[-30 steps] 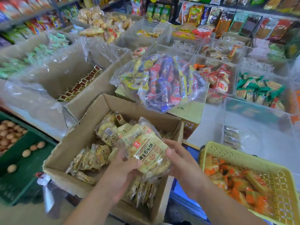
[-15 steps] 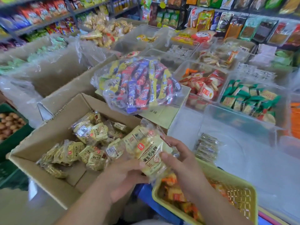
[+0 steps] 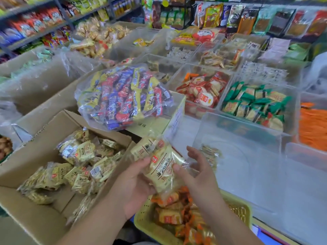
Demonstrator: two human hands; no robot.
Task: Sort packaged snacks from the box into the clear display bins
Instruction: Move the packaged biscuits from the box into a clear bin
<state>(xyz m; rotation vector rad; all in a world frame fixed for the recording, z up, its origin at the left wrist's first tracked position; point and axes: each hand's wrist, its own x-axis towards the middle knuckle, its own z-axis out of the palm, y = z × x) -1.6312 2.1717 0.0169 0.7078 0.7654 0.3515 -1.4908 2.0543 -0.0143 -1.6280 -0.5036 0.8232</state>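
Note:
A small stack of yellow snack packets [image 3: 162,167] in clear wrap hangs over the gap between the open cardboard box [image 3: 21,161] and the yellow basket [image 3: 145,225]. My left hand [image 3: 134,188] grips the stack from below and the left. My right hand [image 3: 200,175] touches the front of the stack with its thumb, while its fingers are spread straight beside the wrap's edge. More of the same yellow packets [image 3: 79,152] lie in the box. Just right of my hands stands a large clear bin [image 3: 238,137] with a few packets [image 3: 210,154] at its near-left corner.
A big clear bag of colourful bars [image 3: 122,96] lies on a closed carton behind the box. Clear bins of red [image 3: 203,92], green [image 3: 254,105] and orange [image 3: 313,128] snacks fill the back right. The yellow basket holds orange packets. Shelves of snacks line the back.
Both hands carried the yellow packets up out of the box and rightward, toward the clear bin. My right fingers have loosened from the stack and spread.

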